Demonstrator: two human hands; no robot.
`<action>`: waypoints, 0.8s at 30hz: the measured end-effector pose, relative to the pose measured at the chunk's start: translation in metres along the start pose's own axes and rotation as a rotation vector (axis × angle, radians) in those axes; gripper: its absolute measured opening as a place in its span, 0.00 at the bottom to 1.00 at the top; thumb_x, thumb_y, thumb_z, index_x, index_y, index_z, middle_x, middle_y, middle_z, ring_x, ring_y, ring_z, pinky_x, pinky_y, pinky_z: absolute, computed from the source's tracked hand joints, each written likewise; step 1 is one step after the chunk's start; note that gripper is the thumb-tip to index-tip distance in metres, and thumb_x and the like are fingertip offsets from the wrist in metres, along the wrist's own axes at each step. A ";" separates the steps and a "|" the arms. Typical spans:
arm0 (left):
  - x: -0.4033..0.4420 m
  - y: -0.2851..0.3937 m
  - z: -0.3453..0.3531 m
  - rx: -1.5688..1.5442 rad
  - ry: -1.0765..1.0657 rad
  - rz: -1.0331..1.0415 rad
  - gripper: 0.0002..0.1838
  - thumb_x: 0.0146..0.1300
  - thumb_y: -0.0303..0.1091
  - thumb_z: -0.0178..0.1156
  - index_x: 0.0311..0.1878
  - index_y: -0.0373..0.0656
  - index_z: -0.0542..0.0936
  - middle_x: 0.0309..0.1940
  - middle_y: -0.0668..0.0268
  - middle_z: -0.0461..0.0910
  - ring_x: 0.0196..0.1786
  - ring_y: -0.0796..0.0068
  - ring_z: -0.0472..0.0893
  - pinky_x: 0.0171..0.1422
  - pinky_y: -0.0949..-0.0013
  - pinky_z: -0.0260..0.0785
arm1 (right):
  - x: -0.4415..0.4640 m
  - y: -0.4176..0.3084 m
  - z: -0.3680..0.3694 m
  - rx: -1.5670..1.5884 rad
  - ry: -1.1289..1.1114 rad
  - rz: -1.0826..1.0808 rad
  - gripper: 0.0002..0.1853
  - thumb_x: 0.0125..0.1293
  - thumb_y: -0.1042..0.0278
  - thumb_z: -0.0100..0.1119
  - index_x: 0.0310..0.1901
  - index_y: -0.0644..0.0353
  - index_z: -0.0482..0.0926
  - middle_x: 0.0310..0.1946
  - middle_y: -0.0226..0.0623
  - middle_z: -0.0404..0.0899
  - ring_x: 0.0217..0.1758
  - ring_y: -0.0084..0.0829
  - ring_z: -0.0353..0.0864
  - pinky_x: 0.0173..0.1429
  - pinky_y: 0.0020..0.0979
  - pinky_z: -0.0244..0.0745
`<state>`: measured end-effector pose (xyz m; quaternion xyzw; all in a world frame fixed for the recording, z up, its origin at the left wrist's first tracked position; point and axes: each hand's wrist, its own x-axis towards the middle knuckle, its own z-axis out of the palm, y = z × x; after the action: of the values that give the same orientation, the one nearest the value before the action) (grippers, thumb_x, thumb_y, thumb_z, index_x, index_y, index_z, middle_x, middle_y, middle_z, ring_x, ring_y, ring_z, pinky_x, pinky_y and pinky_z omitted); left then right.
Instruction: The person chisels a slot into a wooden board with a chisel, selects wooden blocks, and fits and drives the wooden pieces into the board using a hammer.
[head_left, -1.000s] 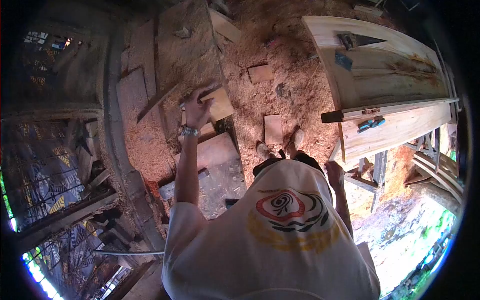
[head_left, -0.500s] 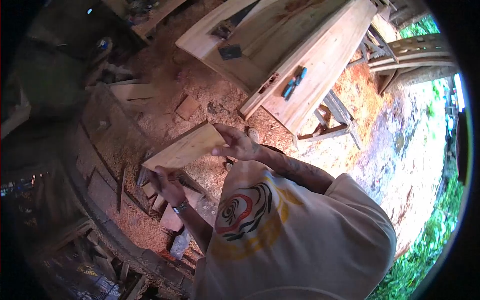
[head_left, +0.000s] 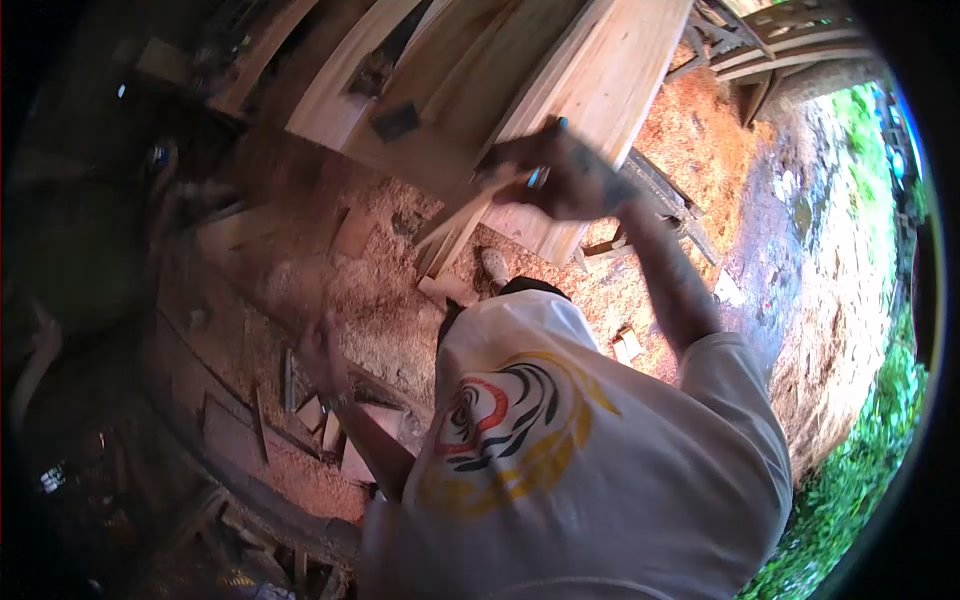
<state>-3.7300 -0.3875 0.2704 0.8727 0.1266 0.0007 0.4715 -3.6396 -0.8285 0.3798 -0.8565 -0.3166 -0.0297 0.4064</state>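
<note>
Right hand (head_left: 580,180): fingers closed on board (head_left: 462,222); best kept firm, its edge off the far planks (head_left: 625,70). Left hand (head_left: 325,355): blurred, loosely open, seemingly empty.

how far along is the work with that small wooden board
Lifting looks done: the small board is up off the shavings-strewn ground. In hand: the right hand holds it near the long planks, while the blurred left hand is away from it. Left, it seems: placing it, as it is held up. Whether it needs cutting can't be told here.
</note>
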 end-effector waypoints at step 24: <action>0.052 0.082 0.209 0.094 -0.404 0.601 0.18 0.74 0.37 0.59 0.57 0.32 0.79 0.50 0.47 0.83 0.52 0.51 0.84 0.55 0.57 0.75 | 0.086 0.025 -0.027 -0.223 -0.397 -0.181 0.17 0.60 0.67 0.68 0.51 0.59 0.81 0.35 0.48 0.83 0.46 0.51 0.82 0.53 0.46 0.75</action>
<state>-3.6361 -0.5910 0.2161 0.8742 -0.2315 -0.0389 0.4251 -3.5511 -0.8155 0.4075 -0.8533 -0.4605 0.0681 0.2348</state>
